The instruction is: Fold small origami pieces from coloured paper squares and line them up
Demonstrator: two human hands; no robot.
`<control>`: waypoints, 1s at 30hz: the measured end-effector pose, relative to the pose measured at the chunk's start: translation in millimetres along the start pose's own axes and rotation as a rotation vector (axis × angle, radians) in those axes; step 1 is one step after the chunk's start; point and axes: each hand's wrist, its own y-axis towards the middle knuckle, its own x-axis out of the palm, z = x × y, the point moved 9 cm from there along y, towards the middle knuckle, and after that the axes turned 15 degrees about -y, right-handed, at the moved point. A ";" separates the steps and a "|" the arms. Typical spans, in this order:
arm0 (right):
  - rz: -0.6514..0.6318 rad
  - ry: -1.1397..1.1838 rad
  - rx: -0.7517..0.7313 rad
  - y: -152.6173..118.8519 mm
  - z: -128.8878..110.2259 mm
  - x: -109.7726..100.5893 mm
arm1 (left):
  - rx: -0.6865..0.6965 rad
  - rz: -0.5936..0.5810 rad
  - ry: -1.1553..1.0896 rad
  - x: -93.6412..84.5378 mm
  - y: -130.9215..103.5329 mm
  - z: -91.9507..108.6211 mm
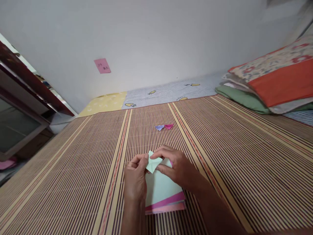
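Observation:
A small pale green folded paper [152, 165], diamond-shaped with crease lines, is held up above a stack of coloured sheets [162, 187]. My left hand [136, 176] pinches its left corner between thumb and fingers. From the other side, my right hand [174, 164] has its fingertips on the paper's upper right part and the thumb at its lower right edge. The stack has a pale green sheet on top, with magenta and pink sheets showing below it. Beyond my hands, a lavender folded piece [159, 127] and a magenta folded piece [169, 126] lie side by side.
A striped mat [97, 153] spreads under everything. Folded bedding in orange, floral and green [281, 81] sits at the right back. A pink note [102, 66] is on the wall, and a dark-framed cabinet [19, 127] stands at the left.

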 end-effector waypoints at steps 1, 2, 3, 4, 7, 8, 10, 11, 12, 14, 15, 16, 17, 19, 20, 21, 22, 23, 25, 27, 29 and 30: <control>0.022 0.010 -0.003 0.8 0.1 0.4 | 0.021 0.005 -0.019 1.0 -0.3 2.1; 0.043 0.019 -0.009 1.4 -0.4 0.4 | 0.043 0.010 -0.033 1.7 -0.8 4.7; 0.062 0.027 -0.018 1.9 -1.4 0.2 | 0.064 0.010 -0.040 2.5 -1.5 7.4; 0.080 0.036 -0.023 2.4 -2.3 -0.4 | 0.078 -0.001 -0.040 3.7 -2.0 9.9; 0.089 0.068 0.001 3.8 -2.5 -1.1 | 0.081 -0.086 -0.013 9.6 -3.2 14.9; 0.085 0.078 0.022 4.1 -1.6 -1.2 | 0.078 -0.116 0.001 10.9 -3.4 16.2; 0.081 0.095 0.065 4.3 0.1 -1.9 | 0.072 -0.156 0.028 11.4 -3.5 18.4; 0.085 0.103 0.083 4.0 0.9 -2.8 | 0.074 -0.167 0.039 10.8 -3.5 19.8; 0.092 0.111 0.099 3.8 1.5 -3.7 | 0.077 -0.177 0.049 10.2 -3.7 21.2; 0.105 0.121 0.120 3.1 2.6 -5.3 | 0.088 -0.202 0.085 10.5 -4.8 24.1; 0.111 0.122 0.128 2.9 3.3 -5.8 | 0.095 -0.219 0.116 11.5 -5.9 25.5; 0.117 0.121 0.135 2.7 4.0 -6.3 | 0.103 -0.235 0.154 12.8 -7.1 27.0; 0.124 0.117 0.140 2.5 4.7 -6.8 | 0.115 -0.243 0.194 13.9 -8.4 28.8; 0.137 0.107 0.150 2.2 6.4 -7.3 | 0.146 -0.231 0.254 14.9 -10.5 32.9; 0.140 0.110 0.154 2.1 7.4 -7.0 | 0.163 -0.215 0.269 14.9 -11.3 35.0; 0.140 0.124 0.160 2.0 8.7 -6.2 | 0.180 -0.195 0.275 14.8 -12.0 36.9; 0.140 0.151 0.173 1.7 10.9 -5.1 | 0.192 -0.177 0.277 14.8 -12.6 38.2; 0.142 0.191 0.192 1.3 14.0 -3.9 | 0.203 -0.159 0.279 15.1 -13.3 39.2; 0.155 0.308 0.251 -0.2 22.4 -1.0 | 0.232 -0.121 0.285 15.3 -15.0 41.4; 0.170 0.413 0.307 -1.8 30.2 1.5 | 0.265 -0.086 0.297 15.4 -17.0 43.4; 0.171 0.464 0.333 -2.5 33.9 3.0 | 0.295 -0.065 0.310 16.1 -19.2 45.0; 0.168 0.466 0.338 -2.6 34.1 2.9 | 0.308 -0.058 0.315 16.5 -20.2 45.4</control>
